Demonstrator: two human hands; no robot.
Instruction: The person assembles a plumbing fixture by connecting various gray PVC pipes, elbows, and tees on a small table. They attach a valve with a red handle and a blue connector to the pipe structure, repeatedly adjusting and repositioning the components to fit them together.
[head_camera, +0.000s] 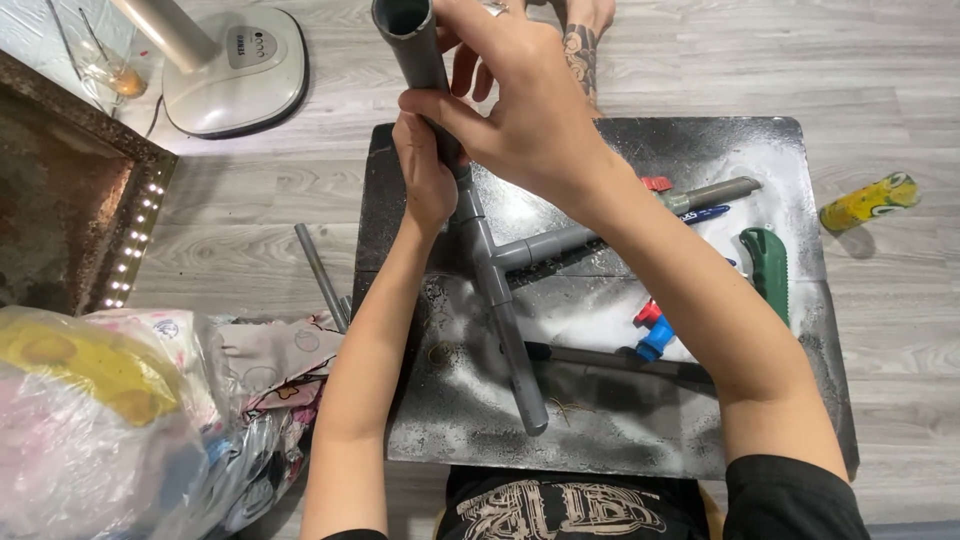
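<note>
1. while gripping the grey pvc pipe assembly (487, 255) over the black dusty board (760, 150), clenched the left hand (428, 175) around the raised pipe just above the tee fitting (484, 258).
2. wrapped the right hand (525, 105) around the same pipe higher up, near its open end (402, 18), fingers closed on it.
3. already joined, by the look of it: a lower pipe running from the tee down to the board's near part, and a side branch reaching right toward a grey valve with a red handle (668, 193).
4. judged the upper pipe seated or nearly seated in the tee; could not tell how deep.
5. left loose on the board: a blue and red valve (652, 330), a green-handled saw (768, 268), a blue pen (708, 213).
6. lay off the board: a spare grey pipe (320, 272) at left, a yellow-green can (868, 202) at right, a white fan base (235, 68) beyond, all on the wooden floor (880, 60).
</note>
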